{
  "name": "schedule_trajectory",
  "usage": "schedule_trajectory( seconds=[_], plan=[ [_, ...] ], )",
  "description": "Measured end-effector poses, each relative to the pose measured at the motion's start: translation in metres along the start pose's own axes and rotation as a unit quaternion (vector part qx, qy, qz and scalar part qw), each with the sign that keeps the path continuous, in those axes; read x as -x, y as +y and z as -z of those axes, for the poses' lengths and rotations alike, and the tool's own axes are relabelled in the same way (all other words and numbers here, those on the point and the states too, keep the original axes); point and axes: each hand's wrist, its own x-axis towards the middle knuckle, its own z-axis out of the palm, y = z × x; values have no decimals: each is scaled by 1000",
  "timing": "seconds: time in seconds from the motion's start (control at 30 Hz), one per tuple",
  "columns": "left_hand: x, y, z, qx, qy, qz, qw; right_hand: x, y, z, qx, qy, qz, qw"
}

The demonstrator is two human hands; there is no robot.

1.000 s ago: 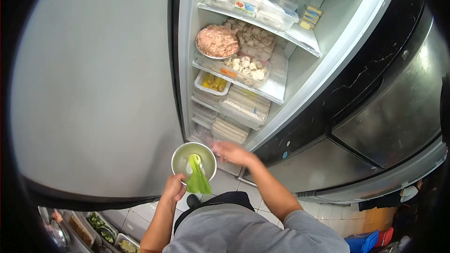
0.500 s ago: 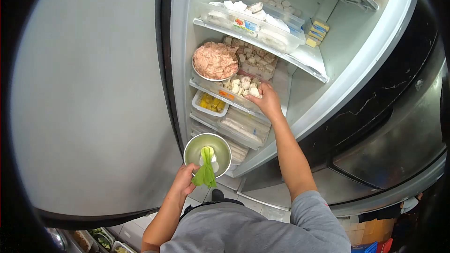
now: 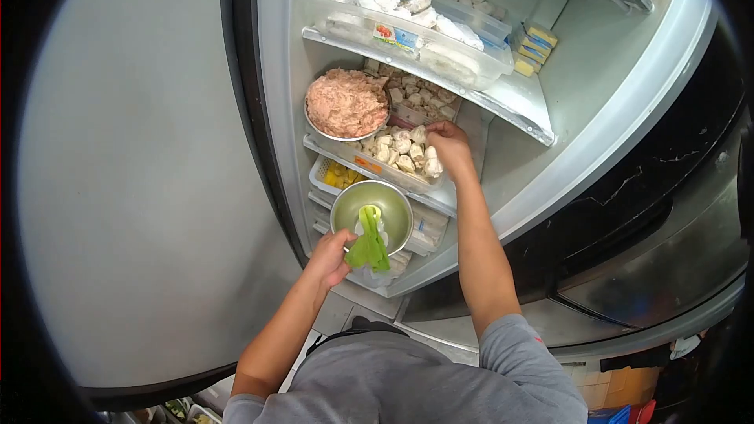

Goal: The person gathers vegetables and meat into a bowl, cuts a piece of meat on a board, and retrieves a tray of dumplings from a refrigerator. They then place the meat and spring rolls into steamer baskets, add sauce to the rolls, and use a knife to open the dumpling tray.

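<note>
My left hand (image 3: 330, 257) grips the near left rim of a round metal bowl (image 3: 399, 208), held just in front of the fridge's lower shelves. In the bowl lie a stalk of leafy greens (image 3: 369, 247), its leaves hanging over the near rim, and some whitish pieces under it. My right hand (image 3: 449, 145) reaches over the right end of a clear plastic tray (image 3: 369, 165) on the middle shelf. Pale, folded dumplings (image 3: 404, 148) fill that tray. The right fingers are curled together against a dumpling (image 3: 419, 135); the thumb tip is hidden.
A bowl of minced meat (image 3: 347, 104) stands left of the tray. Above is a shelf (image 3: 518, 110) with a bin of white frozen lumps (image 3: 424, 20) and small yellow-blue boxes (image 3: 536, 47). A white basket (image 3: 322, 173) holds yellow pieces. The grey fridge door (image 3: 149, 173) stands at left.
My left hand has raised the bowl toward the shelves and a little to the right. My right hand has shifted slightly up within the dumpling tray, its fingers now more curled.
</note>
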Motion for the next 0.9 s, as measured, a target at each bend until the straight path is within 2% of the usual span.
schedule_trajectory(
  seconds=[0.07, 0.1, 0.17, 0.2, 0.27, 0.3, 0.37, 0.4, 0.47, 0.5, 0.57, 0.6, 0.67, 0.73, 0.8, 0.9],
  plan=[
    [-8, -1, -3, 12, -17, -10, 1000, 11, -14, 3, -139, -20, -41, 989],
    [-10, 1, -7, 15, -13, -10, 1000, 19, -24, 4, -138, -24, -44, 989],
    [-7, 6, -13, 7, -29, 0, 1000, 41, -39, 3, -183, -142, -44, 972],
    [-3, 8, -13, 13, -20, 4, 1000, 54, -45, -4, -183, -148, -53, 971],
    [2, 8, -10, 6, -38, -2, 999, 80, -50, -28, -26, -263, 38, 964],
    [-4, 6, 6, 11, -65, 47, 997, 88, -48, -37, -25, -265, 34, 963],
    [0, 2, 19, 14, -59, 32, 998, 97, -45, -48, 89, -186, 283, 937],
    [3, 1, 24, 17, -52, 12, 998, 90, -46, -45, 88, -188, 283, 936],
    [15, 5, 27, 14, -28, 5, 1000, 65, -49, -34, 80, -93, 228, 966],
    [21, 7, 28, 9, -8, -1, 1000, 56, -50, -34, 78, -94, 226, 966],
    [28, 8, 32, 8, -12, -13, 1000, 40, -54, -36, 194, -118, 175, 958],
    [32, 9, 36, 7, -16, -25, 1000, 37, -55, -42, 191, -121, 174, 958],
    [36, 5, 47, 8, -15, -26, 1000, 39, -50, -64, 372, -75, 160, 911],
    [44, 5, 60, 11, -5, -29, 999, 34, -43, -66, 357, -81, 184, 912],
    [52, 4, 67, 31, -20, -44, 998, 28, -44, -62, 330, -103, 158, 925],
    [65, 5, 72, 42, 4, -56, 998, 28, -52, -65, 328, -112, 120, 930]
  ],
)
